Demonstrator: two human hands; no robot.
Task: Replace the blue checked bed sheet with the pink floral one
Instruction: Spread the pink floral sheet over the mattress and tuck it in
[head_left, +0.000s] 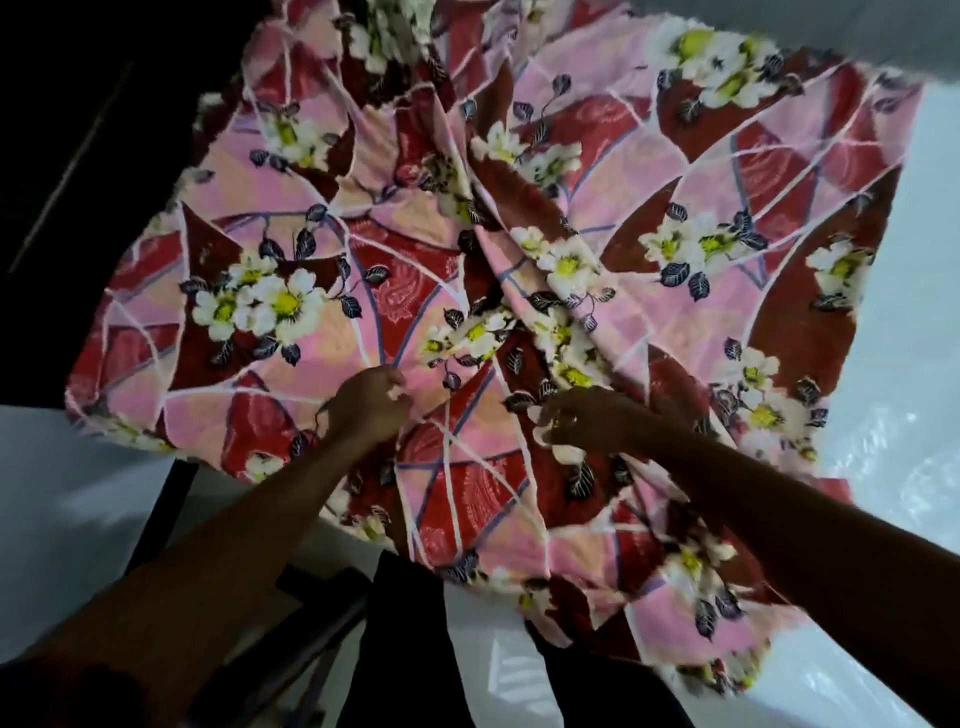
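Pink floral sheet (597, 182) fills most of the view, rumpled, with deep folds running to the middle. Its far end is cut off by the top edge, and the hems at both sides are blurred. It lies loose over a pale bed (914, 322) that shows only along the right side and at the lower right, where the bed's covering looks glossy; you cannot tell from here what that covering is.

Upper left is in darkness, nothing readable. The pale area at lower left (57, 478) may be bed or floor, unclear. Dark bars (174, 499) below the sheet's near hem are too dim to identify.

Your left hand (370, 404) pinches the sheet, fingers clenched on a pleat of cloth. Your right hand (584, 422) grips a bunched fold just beside it, fingers curled, tips partly buried in the fabric. Both forearms run out of the bottom corners.
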